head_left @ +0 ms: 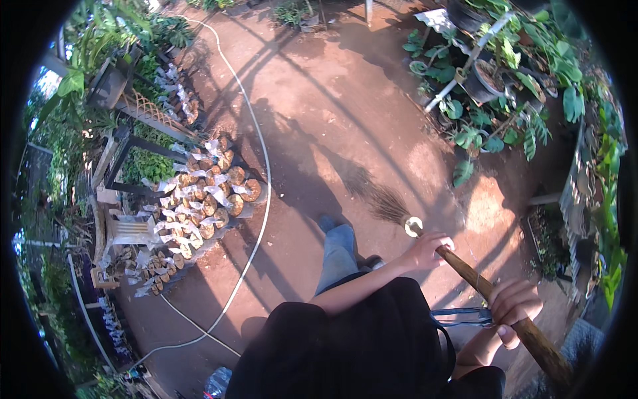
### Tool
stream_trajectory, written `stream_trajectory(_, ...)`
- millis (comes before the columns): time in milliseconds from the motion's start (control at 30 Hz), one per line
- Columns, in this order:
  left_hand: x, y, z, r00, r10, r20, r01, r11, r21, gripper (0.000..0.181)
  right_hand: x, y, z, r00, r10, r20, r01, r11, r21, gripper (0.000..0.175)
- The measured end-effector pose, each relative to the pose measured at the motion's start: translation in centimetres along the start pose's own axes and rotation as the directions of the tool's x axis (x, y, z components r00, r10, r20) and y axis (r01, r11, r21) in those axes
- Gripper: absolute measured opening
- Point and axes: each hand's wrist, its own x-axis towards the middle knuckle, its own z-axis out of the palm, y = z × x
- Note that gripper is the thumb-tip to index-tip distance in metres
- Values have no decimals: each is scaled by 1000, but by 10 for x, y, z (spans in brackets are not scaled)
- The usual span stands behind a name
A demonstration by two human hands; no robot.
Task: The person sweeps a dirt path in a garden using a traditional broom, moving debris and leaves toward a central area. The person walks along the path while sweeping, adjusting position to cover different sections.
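A broom with a thick wooden handle [466,272] and thin stick bristles [389,203] slants across the right of the head view. My left hand [428,251] is closed around the lower handle, just above the pale ring [413,226] that binds the bristles. Farther up the handle, my right hand [513,301] grips it, thumb below. Clear bluish plastic [463,317] hangs beside my right hand. The bristle tips are at the reddish dirt floor [319,114], close to the broom's shadow; whether they touch it I cannot tell.
A pale hose [264,149] curves over the floor on the left. Beyond it stand several filled plastic bags [209,204], a wooden frame [117,164] and a small plastic stool [130,230]. Potted plants [486,80] and a metal pole [468,62] border the upper right. Crumpled clear plastic [218,382] lies near the bottom.
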Motion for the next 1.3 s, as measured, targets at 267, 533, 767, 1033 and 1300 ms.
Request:
stream_trajectory(267, -46, -9, 37, 989, -124, 78, 97, 952, 290, 21, -85, -101, -19, 988, -131, 77, 127, 990, 60, 22)
stream_trajectory(533, -70, -68, -24, 981, -111, 162, -4, 812, 583, 23, -143, -54, 40, 834, 134, -535, -79, 989, 126, 32)
stream_trajectory(767, -61, -190, -68, 873, -344, 345, 7, 718, 696, 21, -128, 20, 101, 625, 488, -609, -577, 814, 60, 25)
stream_trajectory(1033, -59, -151, 151, 715, -109, 691, -268, 870, 414, 10, -135, -71, 106, 599, 175, -781, -568, 781, -260, 20)
stream_trajectory(1300, -41, -14, 278, 690, 341, 638, -392, 918, -67, 20, -191, -198, 102, 722, -71, -688, -471, 678, -564, 34)
